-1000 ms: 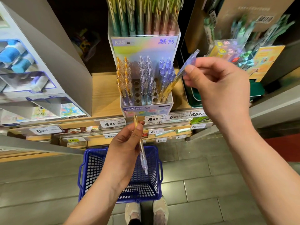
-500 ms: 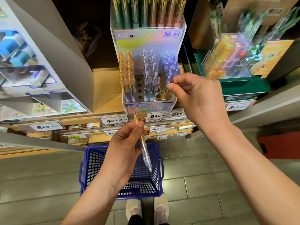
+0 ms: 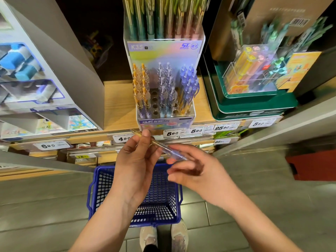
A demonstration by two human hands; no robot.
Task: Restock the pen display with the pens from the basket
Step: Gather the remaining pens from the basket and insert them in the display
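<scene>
The basket (image 3: pixel 94 193) sits on the floor (image 3: pixel 45 197). Above it the left hand (image 3: pixel 138 164) pinches a pen (image 3: pixel 160 145) by its gold end, just below the shelf's (image 3: pixel 118 106) front edge, where the display (image 3: pixel 164 123) stands. The right hand (image 3: pixel 198 173), blurred, curls at the pen's tip; whether it grips is unclear.

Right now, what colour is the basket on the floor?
The basket is blue; head view shows it best.
</scene>
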